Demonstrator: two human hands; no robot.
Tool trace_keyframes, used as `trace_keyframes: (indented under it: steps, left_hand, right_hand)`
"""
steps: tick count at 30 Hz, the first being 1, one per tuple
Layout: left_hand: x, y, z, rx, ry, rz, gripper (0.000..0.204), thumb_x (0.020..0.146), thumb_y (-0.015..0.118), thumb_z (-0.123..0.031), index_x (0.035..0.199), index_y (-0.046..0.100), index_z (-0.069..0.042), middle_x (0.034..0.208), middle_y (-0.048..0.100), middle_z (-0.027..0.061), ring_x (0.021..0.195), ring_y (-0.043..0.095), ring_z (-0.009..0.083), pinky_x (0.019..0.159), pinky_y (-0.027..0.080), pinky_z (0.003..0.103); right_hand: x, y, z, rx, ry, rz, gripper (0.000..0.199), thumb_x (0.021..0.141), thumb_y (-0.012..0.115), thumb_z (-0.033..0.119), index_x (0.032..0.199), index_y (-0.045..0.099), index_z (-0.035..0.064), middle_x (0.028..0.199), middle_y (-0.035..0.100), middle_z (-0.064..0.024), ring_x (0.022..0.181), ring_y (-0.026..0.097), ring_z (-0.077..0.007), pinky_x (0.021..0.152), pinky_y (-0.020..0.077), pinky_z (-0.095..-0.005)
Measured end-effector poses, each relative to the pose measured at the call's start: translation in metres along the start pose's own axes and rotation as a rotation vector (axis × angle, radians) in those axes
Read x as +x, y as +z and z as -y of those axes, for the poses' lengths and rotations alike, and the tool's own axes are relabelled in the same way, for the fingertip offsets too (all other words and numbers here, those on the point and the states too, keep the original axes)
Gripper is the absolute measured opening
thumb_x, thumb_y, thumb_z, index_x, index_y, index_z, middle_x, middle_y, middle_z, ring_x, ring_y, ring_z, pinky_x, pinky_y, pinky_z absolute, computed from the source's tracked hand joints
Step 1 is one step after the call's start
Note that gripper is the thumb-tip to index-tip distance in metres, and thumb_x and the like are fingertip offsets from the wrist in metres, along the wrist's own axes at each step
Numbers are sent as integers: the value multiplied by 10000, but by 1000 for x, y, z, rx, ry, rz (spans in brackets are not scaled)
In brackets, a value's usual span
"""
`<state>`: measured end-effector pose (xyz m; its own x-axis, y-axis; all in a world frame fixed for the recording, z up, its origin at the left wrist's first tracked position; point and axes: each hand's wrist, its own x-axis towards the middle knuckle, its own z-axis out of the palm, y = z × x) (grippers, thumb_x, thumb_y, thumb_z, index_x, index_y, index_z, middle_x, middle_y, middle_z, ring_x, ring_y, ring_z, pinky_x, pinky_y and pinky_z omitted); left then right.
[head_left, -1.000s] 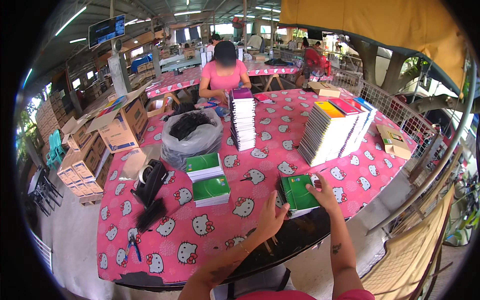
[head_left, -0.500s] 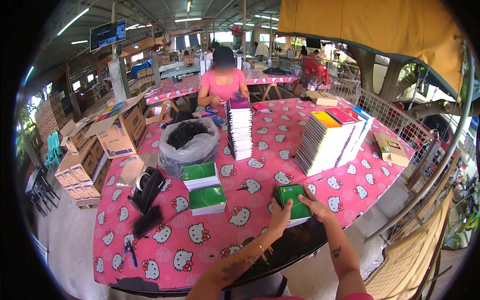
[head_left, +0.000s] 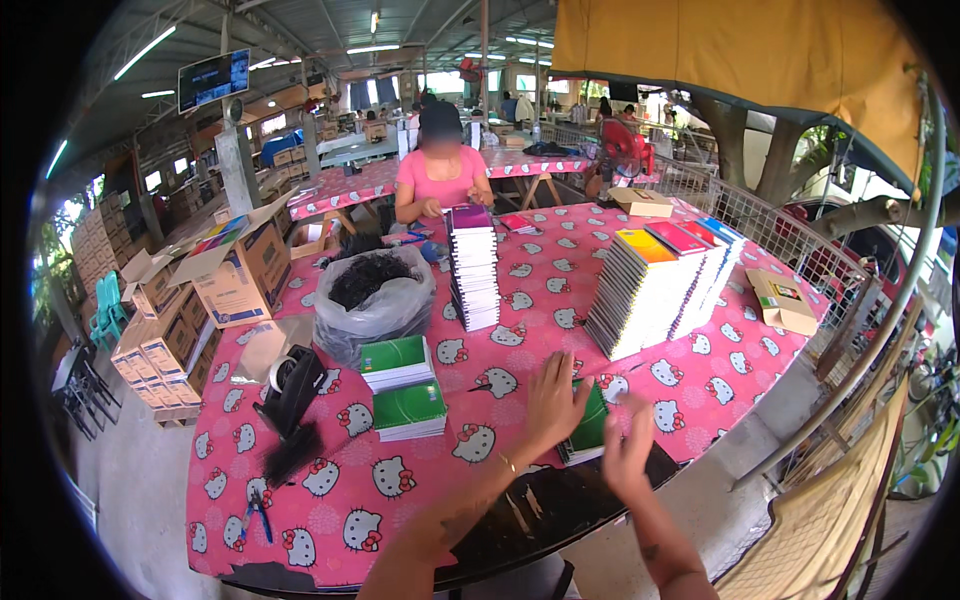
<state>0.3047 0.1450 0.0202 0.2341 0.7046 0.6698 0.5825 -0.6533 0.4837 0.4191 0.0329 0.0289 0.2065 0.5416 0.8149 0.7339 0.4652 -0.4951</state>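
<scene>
A short stack of green notebooks (head_left: 590, 422) rests near the front edge of the table, between my hands. My left hand (head_left: 553, 402) lies along its left side with the fingers stretched out, covering part of the top cover. On the right side, my right hand (head_left: 628, 445) is slightly blurred, its fingers and thumb apart at the stack's edge. Neither hand grips anything. To the left stand two more short stacks of green notebooks (head_left: 410, 405), one behind the other.
Tall notebook stacks stand at the middle (head_left: 473, 275) and right (head_left: 628, 300). A bag of black bits (head_left: 375, 300), a tape dispenser (head_left: 290, 390), a black brush (head_left: 292, 455) and pliers (head_left: 257, 515) lie leftward. Cartons (head_left: 240, 270) stand beside the table. A person (head_left: 441, 180) works opposite.
My hands have let go of the green stack's top and moved to its sides. The left fingers have straightened forward; the right hand has drawn back toward me.
</scene>
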Motion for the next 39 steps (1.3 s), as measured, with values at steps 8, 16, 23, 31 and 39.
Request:
trace_keyframes:
  steps: [8,16,23,31,39]
  left_hand:
    - [35,23,27,192,50,476,474,971,512,-465,857,704,-47,794,715,178,773,695,399,808,496,574]
    - [33,30,32,151,10,454,482,982,484,-468,876,713,-57,833,720,191,810,696,392,830,504,537]
    - [6,25,44,-39,-18,40,499,986,525,-397,1284,559,2,1180,628,250,1099,607,411,1011,415,514]
    - [-57,35,4,-1057,-886,-40,693,937,663,-356,1399,392,85,1335,531,237,1240,516,338,1051,404,418]
    - [-60,69,9,-1022,-1076,-66,864,859,723,-337,1489,270,43,1340,512,185,1194,546,256,975,462,392]
  right_hand:
    - [-27,45,-12,-255,-215,35,190,893,657,187,1045,591,95,1053,617,-78,963,579,-282,804,395,-418]
    - [-24,57,-16,-397,-229,28,164,913,625,290,858,605,136,889,634,-24,791,584,-231,713,383,-391]
    - [-16,48,10,-322,3,275,211,913,664,295,914,628,86,888,617,-94,856,609,-302,752,428,-424]
    - [36,1,-77,337,715,366,716,945,642,437,1486,413,27,1478,466,-211,1367,456,-320,1108,366,-403]
    - [25,24,-106,703,1163,801,948,905,660,517,1582,208,33,1532,408,-187,1379,440,-248,1136,342,-370]
